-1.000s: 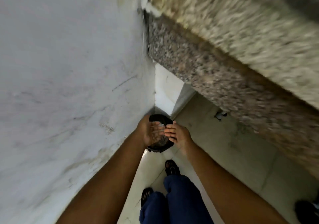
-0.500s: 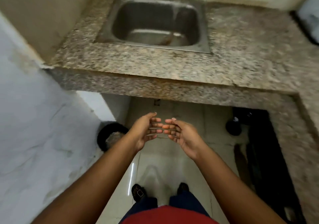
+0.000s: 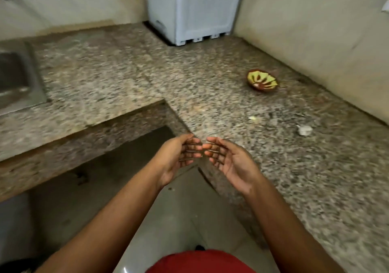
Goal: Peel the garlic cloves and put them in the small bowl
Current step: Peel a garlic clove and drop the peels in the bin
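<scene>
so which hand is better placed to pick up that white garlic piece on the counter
Right. The right hand is open, holds nothing and hangs nearer the garlic piece; the left hand would likely have to cross over.

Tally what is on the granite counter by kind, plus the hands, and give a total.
Small bowl, green and brown: 1
Pale bits on the counter, too blurred to name, one nearer the middle and one to its right: 2
Pale blue cabinet at the back: 1
Sink set in the counter: 1
Hands, left hand and right hand, both holding nothing: 2
Total: 7
</scene>
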